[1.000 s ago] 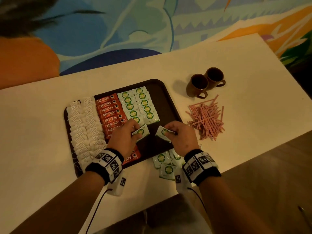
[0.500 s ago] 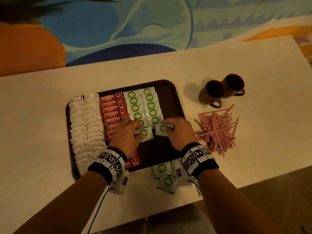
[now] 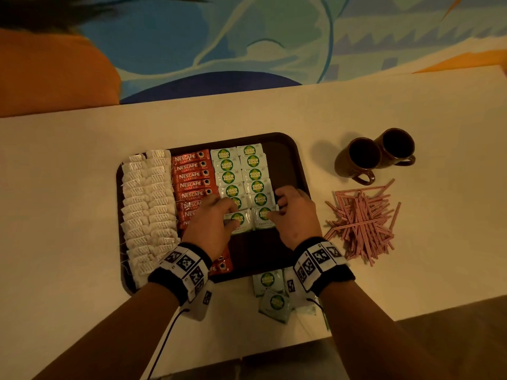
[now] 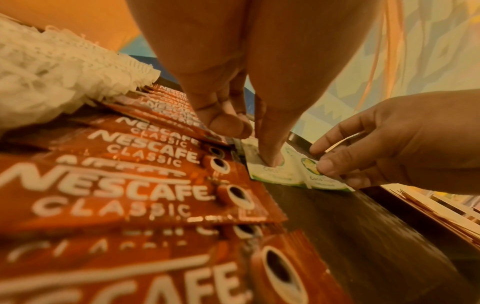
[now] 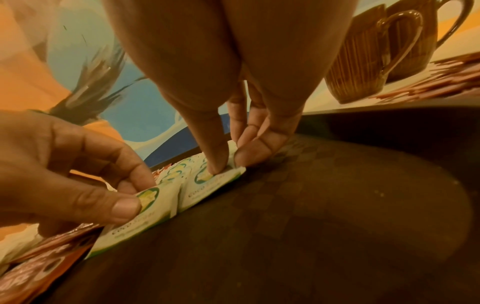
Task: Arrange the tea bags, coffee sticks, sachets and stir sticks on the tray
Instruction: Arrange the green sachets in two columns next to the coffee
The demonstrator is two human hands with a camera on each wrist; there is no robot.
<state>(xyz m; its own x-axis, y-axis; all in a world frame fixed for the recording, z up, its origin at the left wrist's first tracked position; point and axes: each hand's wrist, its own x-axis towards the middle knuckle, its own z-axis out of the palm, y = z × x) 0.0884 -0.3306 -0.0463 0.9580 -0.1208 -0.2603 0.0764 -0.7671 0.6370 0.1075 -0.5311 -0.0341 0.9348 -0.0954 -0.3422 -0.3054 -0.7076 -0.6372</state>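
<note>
1. Left hand (image 3: 212, 223): palm down, forearm reaching in from lower left, thumb tip pressed downward, fingers curled.
2. Right hand (image 3: 295, 215): palm down, thumb and fingertips pressed downward, just beside the left hand, not touching it.

Dark brown tray (image 3: 288, 149) on table. Tea bags (image 3: 148, 212): white, two overlapping columns at tray's left side. Nescafe Classic coffee sticks (image 3: 193, 176): red-orange, stacked in one column just right of the tea bags. Coco Natura sachets (image 3: 242, 174): white-green, two columns beside the coffee sticks; nearest pair lies flat at the columns' near end. More sachets (image 3: 270, 290) loose on the table off the tray's near edge. Stir sticks (image 3: 362, 223): pink striped, jumbled pile on the table right of tray.
</note>
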